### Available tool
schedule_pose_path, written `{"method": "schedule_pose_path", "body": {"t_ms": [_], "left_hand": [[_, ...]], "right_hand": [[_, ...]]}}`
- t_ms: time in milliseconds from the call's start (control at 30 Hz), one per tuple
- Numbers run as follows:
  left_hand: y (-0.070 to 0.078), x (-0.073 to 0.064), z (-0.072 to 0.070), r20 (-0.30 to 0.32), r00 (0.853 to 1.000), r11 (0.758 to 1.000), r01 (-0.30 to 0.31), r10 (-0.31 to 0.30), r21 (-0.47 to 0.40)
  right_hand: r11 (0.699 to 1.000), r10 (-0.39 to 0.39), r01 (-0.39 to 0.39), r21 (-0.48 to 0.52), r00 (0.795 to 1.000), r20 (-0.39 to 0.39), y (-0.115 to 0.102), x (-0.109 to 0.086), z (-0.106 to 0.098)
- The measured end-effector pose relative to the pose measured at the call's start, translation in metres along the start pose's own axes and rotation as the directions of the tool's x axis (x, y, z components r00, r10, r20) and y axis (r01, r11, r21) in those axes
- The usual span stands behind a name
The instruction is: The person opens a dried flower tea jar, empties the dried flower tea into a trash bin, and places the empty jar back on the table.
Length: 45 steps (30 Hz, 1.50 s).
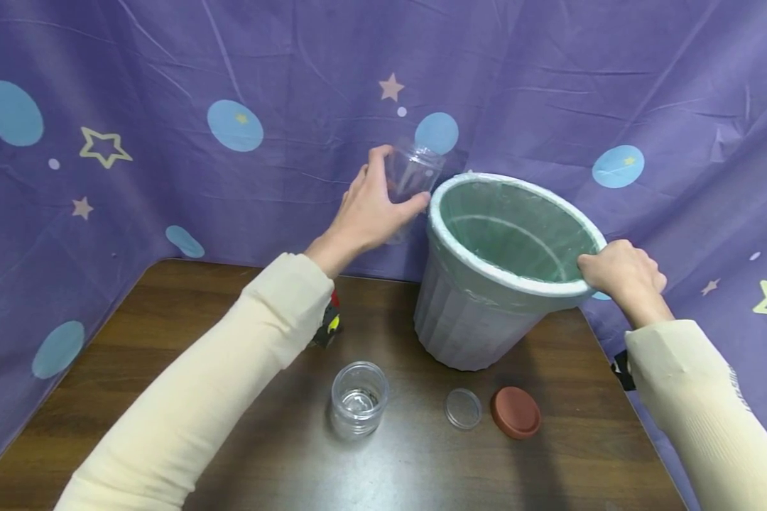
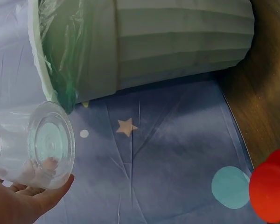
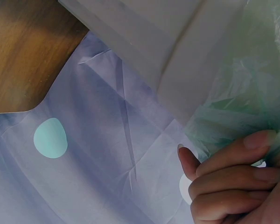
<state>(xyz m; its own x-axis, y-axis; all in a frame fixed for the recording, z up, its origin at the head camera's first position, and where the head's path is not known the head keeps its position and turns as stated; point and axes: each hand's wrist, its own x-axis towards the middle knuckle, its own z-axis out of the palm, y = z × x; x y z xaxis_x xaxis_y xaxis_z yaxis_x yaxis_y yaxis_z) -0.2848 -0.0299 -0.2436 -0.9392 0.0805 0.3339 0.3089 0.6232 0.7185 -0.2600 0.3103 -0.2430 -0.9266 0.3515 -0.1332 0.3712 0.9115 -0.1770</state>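
Observation:
My left hand grips a clear plastic jar around its side, held up at the left rim of a grey trash can. In the left wrist view, the round base of the jar faces the camera beside the can's rim. My right hand grips the can's right rim, fingers curled over the green liner bag. The can stands tilted on the table. A second clear jar stands upright, uncapped, nearer the front. Right of it lie a clear disc lid and a reddish-brown lid.
A dark object with red and yellow marks stands behind my left sleeve, mostly hidden. A red rounded object shows in the left wrist view. The brown wooden table meets a purple patterned curtain at its back and sides.

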Motion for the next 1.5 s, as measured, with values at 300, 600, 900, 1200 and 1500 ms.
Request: {"method": "schedule_pose_path", "body": {"t_ms": [300,600,900,1200,1500], "left_hand": [[-0.017,-0.006,0.003,0.003,0.999,0.998,0.037,-0.037,-0.045],[-0.038,-0.015,0.015,0.037,0.995,0.990,0.097,-0.093,-0.099],[-0.059,-0.027,0.034,0.101,0.988,0.985,0.130,-0.119,-0.111],[-0.070,-0.036,0.046,0.122,0.983,0.984,0.149,-0.138,-0.093],[-0.081,-0.045,0.053,0.146,0.977,0.980,0.173,-0.158,-0.099]], "right_hand": [[1.000,0.006,-0.006,0.000,1.000,-0.003,0.002,0.001,0.000],[1.000,0.007,-0.007,0.004,1.000,-0.001,0.004,0.002,0.001],[1.000,0.003,-0.003,0.005,1.000,-0.005,0.001,0.001,0.000],[1.000,0.000,0.001,0.006,1.000,-0.012,0.000,-0.002,0.001],[1.000,-0.005,0.005,0.010,1.000,-0.014,0.002,0.000,0.002]]}}
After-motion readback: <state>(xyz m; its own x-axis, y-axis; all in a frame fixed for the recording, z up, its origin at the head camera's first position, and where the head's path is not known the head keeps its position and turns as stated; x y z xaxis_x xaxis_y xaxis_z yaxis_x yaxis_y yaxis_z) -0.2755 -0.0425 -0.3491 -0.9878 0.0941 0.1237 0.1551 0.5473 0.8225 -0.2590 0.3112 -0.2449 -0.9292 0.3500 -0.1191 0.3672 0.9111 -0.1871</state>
